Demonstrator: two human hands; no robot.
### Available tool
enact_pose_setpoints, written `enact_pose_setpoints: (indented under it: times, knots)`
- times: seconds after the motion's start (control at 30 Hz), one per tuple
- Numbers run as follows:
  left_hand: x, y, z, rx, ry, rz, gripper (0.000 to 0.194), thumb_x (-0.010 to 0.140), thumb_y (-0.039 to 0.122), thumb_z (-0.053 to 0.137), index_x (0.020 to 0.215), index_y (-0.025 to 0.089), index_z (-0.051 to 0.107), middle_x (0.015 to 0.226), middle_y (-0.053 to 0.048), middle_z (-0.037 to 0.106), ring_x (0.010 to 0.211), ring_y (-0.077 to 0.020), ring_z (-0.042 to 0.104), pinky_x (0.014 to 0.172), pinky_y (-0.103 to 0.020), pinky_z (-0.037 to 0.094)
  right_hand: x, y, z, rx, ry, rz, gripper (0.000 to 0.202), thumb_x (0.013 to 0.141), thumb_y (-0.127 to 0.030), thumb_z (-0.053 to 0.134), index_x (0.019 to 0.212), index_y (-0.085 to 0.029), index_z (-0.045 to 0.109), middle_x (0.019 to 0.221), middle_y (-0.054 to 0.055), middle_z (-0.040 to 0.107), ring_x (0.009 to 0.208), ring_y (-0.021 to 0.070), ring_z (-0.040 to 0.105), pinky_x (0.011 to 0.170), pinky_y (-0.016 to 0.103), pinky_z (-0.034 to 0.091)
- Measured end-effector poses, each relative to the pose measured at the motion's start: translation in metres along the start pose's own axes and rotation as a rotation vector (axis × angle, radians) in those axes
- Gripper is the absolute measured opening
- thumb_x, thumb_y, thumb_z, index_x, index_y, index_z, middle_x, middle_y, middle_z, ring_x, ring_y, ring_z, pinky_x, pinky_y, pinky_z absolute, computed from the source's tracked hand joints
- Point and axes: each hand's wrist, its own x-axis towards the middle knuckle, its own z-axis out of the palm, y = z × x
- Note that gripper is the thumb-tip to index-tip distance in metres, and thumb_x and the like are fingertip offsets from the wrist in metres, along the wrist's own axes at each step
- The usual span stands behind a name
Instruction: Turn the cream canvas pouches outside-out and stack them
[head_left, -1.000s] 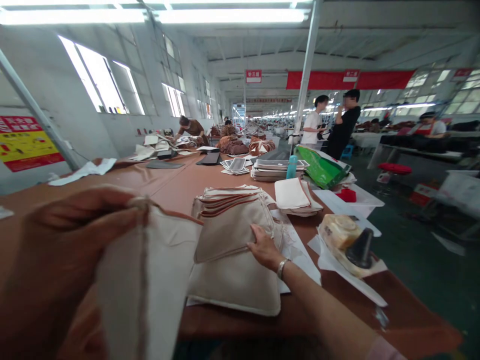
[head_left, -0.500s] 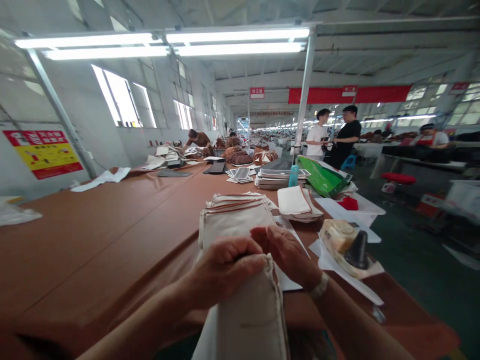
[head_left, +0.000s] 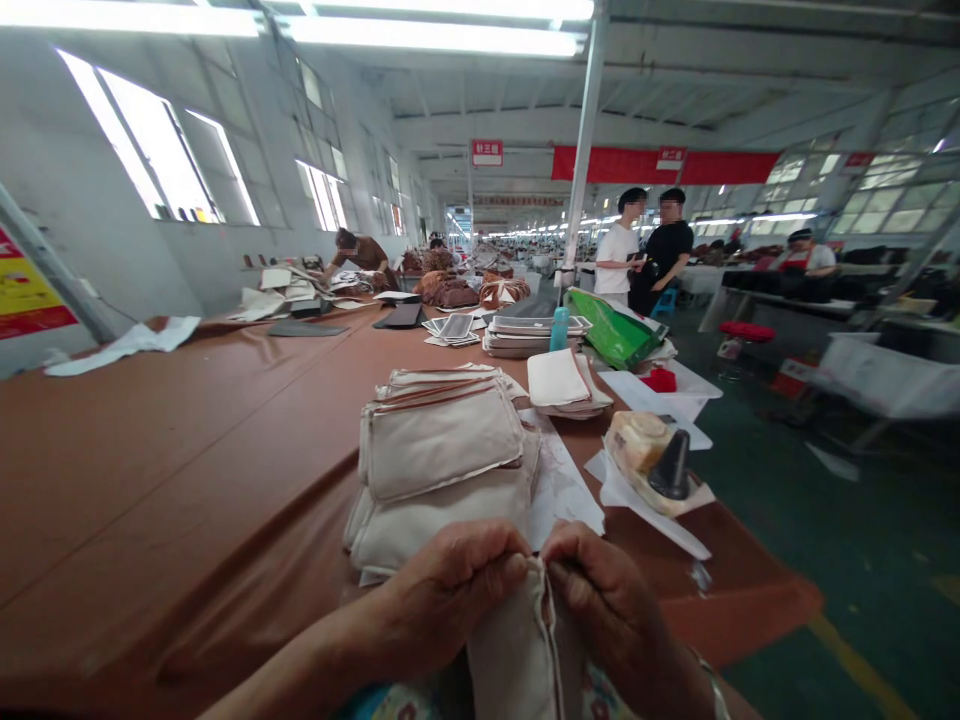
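Close to my body I hold a beige fabric piece (head_left: pixel 501 655) with a stitched edge running down its length. My left hand (head_left: pixel 457 590) is closed on its upper corner, thumb on top. On the other side of the seam, my right hand (head_left: pixel 611 595) pinches the same edge, fingers curled. A small gap shows along the edge between my two hands. Just beyond them lies a stack of beige sewn pieces (head_left: pixel 442 440) with brown edges. The lower end of the held piece runs out of view.
Right of the stack are white paper (head_left: pixel 562 485), more beige pieces (head_left: pixel 559 380) and a tray with a black cone (head_left: pixel 670 467). A blue bottle (head_left: pixel 559 330) and a green bag (head_left: pixel 615 335) stand farther back. A brown sheet (head_left: pixel 225 430) covers the table. Several people work beyond.
My right hand has come down and closed on the edge of the fabric piece, beside my left hand. The view has tilted downward, showing more of the stack.
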Motion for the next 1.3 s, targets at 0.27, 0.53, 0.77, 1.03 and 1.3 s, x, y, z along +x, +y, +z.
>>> enact_pose_setpoints:
  times: [0.27,0.53,0.77,1.03,1.3]
  knots:
    - [0.005,-0.024,0.003,-0.331,-0.043,-0.108,0.043,0.093,0.052,0.048,0.084,0.012,0.058,0.070,0.001,0.046,0.062,-0.0097,0.036,0.053,-0.020,0.028,0.000,-0.006,-0.008,-0.162,-0.108,-0.085,0.009,0.094,-0.023,0.047,0.098,-0.021,0.055,0.083,0.001,0.058,0.075,0.0151,0.056,0.068,0.025,0.041]
    - [0.018,-0.038,0.011,-0.701,-0.034,-0.222,0.033,0.077,0.043,0.073,0.079,0.011,0.064,0.072,-0.003,0.059,0.064,-0.0106,0.045,0.058,-0.019,0.033,0.011,-0.009,-0.012,-0.081,-0.147,0.160,0.026,0.099,-0.034,0.043,0.081,-0.020,0.054,0.074,0.000,0.053,0.069,0.0144,0.049,0.063,0.025,0.037]
    - [0.023,-0.042,0.015,-0.482,0.056,-0.241,0.025,0.084,0.035,0.060,0.075,0.012,0.059,0.062,0.003,0.045,0.057,-0.0086,0.032,0.052,-0.020,0.026,0.016,0.004,-0.008,0.340,-0.146,0.428,0.037,0.096,-0.050,0.047,0.075,-0.019,0.045,0.067,-0.004,0.035,0.059,0.0106,0.028,0.049,0.023,0.024]
    - [0.025,-0.043,0.021,-0.178,0.158,-0.215,0.023,0.087,0.029,0.052,0.072,0.013,0.058,0.063,0.003,0.044,0.060,-0.0103,0.035,0.053,-0.021,0.029,0.023,0.003,-0.009,0.179,-0.149,0.432,0.021,0.085,-0.032,0.063,0.077,-0.014,0.056,0.067,-0.001,0.053,0.061,0.0116,0.041,0.056,0.024,0.032]
    - [0.033,-0.050,0.017,-0.264,0.065,-0.282,0.026,0.080,0.036,0.062,0.076,0.010,0.065,0.058,0.005,0.041,0.054,-0.0080,0.030,0.047,-0.020,0.022,0.019,0.011,-0.011,0.044,-0.086,0.454,0.018,0.086,-0.030,0.059,0.076,-0.016,0.059,0.064,-0.002,0.052,0.058,0.0116,0.039,0.054,0.023,0.033]
